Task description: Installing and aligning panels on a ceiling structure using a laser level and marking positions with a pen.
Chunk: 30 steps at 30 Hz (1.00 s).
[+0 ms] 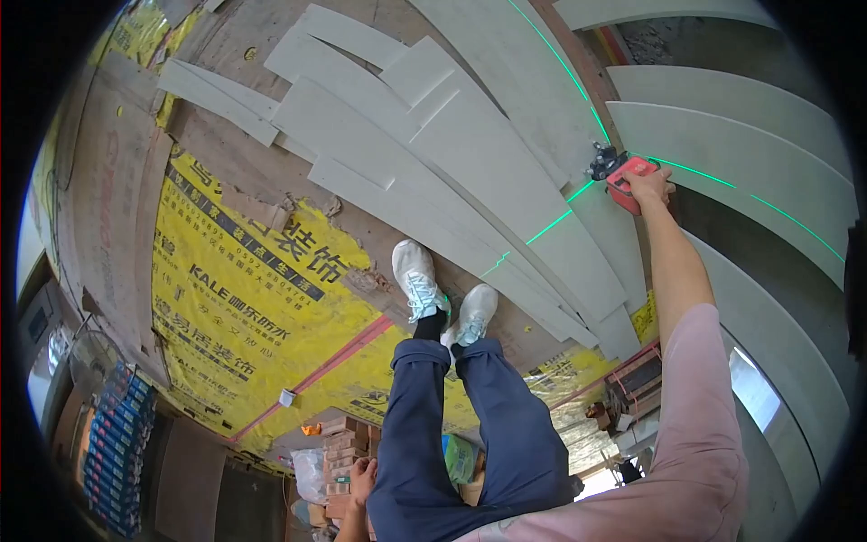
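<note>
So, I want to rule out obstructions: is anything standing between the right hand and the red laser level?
Nothing visible is. The right hand is directly on the red laser level, gripping its casing. The black mount sits on the opposite side, so it isn't between them.

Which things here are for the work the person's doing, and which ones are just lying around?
Seems part of the job:
- red laser tool, held in the right hand
- green laser lines
- pale boards, some crossed by those lines

Probably just lying about:
- stacked reddish-brown blocks
- clear plastic bag
- blue stack of packages
</note>
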Motion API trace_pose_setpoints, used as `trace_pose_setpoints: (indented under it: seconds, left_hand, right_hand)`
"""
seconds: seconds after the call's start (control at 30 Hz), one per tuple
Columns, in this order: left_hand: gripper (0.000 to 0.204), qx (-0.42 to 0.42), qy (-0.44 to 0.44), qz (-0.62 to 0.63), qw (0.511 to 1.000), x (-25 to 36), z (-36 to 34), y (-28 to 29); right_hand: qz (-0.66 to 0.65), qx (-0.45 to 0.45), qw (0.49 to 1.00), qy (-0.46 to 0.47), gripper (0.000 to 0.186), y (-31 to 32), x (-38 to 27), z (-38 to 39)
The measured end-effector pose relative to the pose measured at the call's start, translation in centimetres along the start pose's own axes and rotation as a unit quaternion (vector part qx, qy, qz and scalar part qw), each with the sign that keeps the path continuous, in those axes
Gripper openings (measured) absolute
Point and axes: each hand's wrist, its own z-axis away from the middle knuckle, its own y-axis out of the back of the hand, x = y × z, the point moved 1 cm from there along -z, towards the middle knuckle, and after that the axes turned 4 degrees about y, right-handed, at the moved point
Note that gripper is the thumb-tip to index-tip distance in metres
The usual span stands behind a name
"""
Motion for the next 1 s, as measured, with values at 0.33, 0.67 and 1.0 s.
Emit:
trace_pose_setpoints:
  seconds: [0.33, 0.67, 1.0]
  left_hand:
    - [0.011, 0.033, 0.0, 0.018, 0.999, 2.9, 1.2, -0.6]
    - [0.014, 0.065, -0.014, -0.023, 0.998, -3.5, -2.7, 3.3]
    - [0.02, 0.038, 0.021, 0.06, 0.997, 0.4, -0.4, 2.0]
  right_hand:
    - [0.01, 0.031, 0.998, -0.046, 0.103, 0.4, -1.9, 2.3]
    - [-0.001, 0.048, 0.999, -0.016, 0.092, -1.0, -0.4, 2.1]
    - [-0.366, -0.046, 0.919, -0.142, 0.098, -1.0, 4.0, 0.1]
